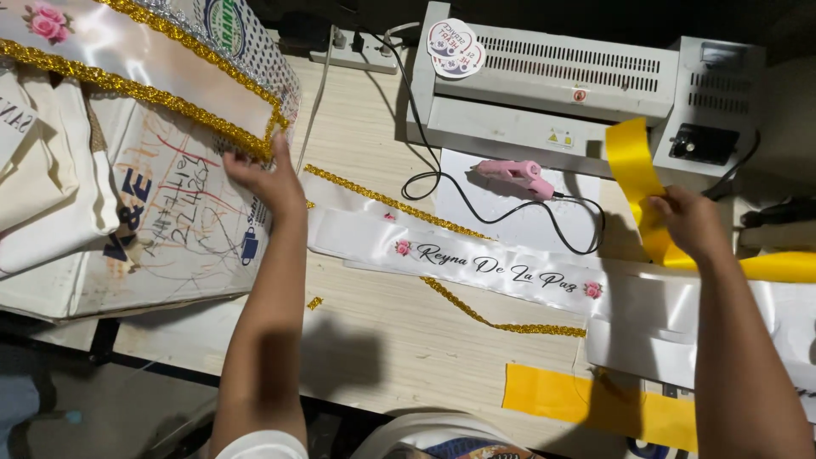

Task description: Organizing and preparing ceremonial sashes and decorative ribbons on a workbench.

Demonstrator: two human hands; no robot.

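Observation:
My left hand (263,177) reaches to the upper left and pinches the gold glitter trim (246,140) at the end of a white satin sash (144,51) draped over a scribbled box. My right hand (690,223) grips a wide yellow ribbon (633,161) that curls up in front of the laminator and runs off to the right. Between my arms a second white sash (484,263) with black script and small pink roses lies flat on the wooden table (391,340), with a loose strip of gold trim (501,323) beside it.
A grey laminator (552,85) stands at the back. A pink glue gun (514,177) with a black cord lies on white paper before it. A power strip (357,47) sits at the back left. Another yellow piece (595,399) lies at the table's front edge.

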